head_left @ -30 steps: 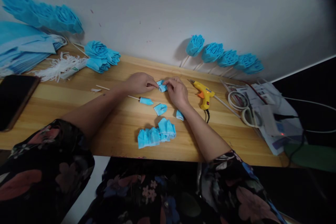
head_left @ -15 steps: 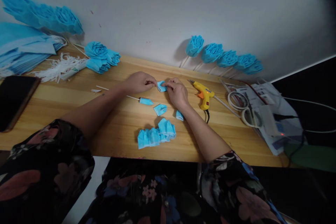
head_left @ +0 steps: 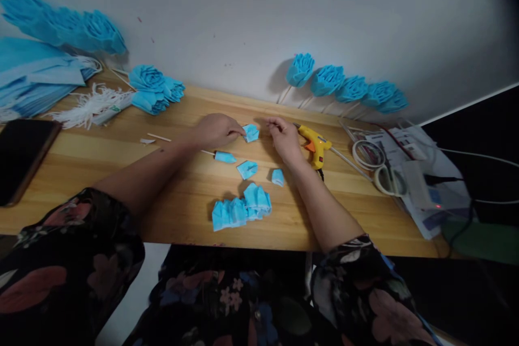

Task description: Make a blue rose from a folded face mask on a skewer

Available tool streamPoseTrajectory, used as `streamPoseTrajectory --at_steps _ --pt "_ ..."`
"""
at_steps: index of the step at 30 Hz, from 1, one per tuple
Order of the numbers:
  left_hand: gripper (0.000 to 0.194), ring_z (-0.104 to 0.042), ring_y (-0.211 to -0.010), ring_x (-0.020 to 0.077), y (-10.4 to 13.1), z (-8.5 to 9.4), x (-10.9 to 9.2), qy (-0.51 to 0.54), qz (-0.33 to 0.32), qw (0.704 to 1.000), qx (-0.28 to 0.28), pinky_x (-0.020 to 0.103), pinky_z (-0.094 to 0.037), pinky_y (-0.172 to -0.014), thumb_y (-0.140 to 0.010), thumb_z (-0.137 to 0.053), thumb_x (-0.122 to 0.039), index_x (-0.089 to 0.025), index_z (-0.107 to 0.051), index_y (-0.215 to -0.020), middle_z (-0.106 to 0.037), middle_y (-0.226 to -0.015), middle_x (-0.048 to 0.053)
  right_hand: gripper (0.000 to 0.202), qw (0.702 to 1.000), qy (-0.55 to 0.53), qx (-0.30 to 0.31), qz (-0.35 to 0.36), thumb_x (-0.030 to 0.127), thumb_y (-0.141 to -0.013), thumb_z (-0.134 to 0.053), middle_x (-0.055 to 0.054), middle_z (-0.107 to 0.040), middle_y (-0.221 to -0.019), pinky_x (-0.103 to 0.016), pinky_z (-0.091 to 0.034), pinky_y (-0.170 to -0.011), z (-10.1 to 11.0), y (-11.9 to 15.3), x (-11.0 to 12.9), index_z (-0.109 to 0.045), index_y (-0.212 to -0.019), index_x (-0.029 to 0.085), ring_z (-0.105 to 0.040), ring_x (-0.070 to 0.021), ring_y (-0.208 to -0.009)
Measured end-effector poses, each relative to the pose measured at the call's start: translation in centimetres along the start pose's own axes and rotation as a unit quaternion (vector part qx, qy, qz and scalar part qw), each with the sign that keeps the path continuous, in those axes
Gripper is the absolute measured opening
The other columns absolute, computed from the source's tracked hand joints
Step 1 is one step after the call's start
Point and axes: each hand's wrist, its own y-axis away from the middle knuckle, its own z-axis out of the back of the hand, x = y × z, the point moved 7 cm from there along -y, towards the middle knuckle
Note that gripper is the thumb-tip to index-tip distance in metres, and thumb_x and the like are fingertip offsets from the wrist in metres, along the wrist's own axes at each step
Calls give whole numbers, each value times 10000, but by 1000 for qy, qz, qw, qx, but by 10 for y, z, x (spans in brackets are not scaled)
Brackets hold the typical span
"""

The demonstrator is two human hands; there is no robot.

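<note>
My left hand (head_left: 221, 131) pinches the left edge of a small folded blue piece (head_left: 251, 132) lying on the wooden table. Just right of that piece is my right hand (head_left: 284, 138), apart from it, with its fingers bent; whether anything is between them is too small to tell. A stick with a blue folded tip (head_left: 225, 157) lies below my left hand. Nearer me are another folded blue piece (head_left: 247, 169), a small blue roll (head_left: 278, 177) and a row of pleated blue pieces (head_left: 242, 208). The yellow glue gun (head_left: 315, 146) lies beside my right hand.
Blue flowers on sticks (head_left: 328, 81) lean on the wall, with more flowers (head_left: 152, 88) at the left. Blue masks (head_left: 38, 75), white cords (head_left: 87, 108) and a phone (head_left: 26, 157) lie at the left. Tape rolls (head_left: 389, 181), papers and cables are at the right.
My right hand has drawn back to the right, off the folded blue piece and close to the glue gun. The blue roll is now fully uncovered. My left hand stays at the piece's edge.
</note>
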Motion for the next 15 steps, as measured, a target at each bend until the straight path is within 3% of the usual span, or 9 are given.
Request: streamPoseTrajectory --at_steps 4,10,15 --pt "422 -791 -1093 222 -1 0 3 33 -9 999 -14 274 -513 -851 -1027 -549 -240 -279 -890 -1273 -871 -1237 42 487 996 77 -4 39 62 -898 -494 -82 -839 -1104 -436 -560 -1050 10 7 11 -895 -1124 222 -746 -277 -1101" --pt "404 -785 -1043 199 -2 0 5 51 -34 998 -29 252 -483 -802 -1008 -566 -239 -287 -894 -1239 -879 -1199 23 455 983 165 58 55 67 -956 -517 -92 -803 -1154 -431 -558 -979 -1 18 33 -902 -1109 255 -715 -296 -1129" --pt "401 -781 -1039 223 -2 0 5 50 -23 998 -11 274 -466 -781 -1020 -569 -226 -256 -893 -1253 -876 -1195 54 447 975 201 78 46 58 -959 -510 -105 -802 -1175 -421 -545 -952 -5 17 33 -888 -1112 240 -705 -308 -1155"
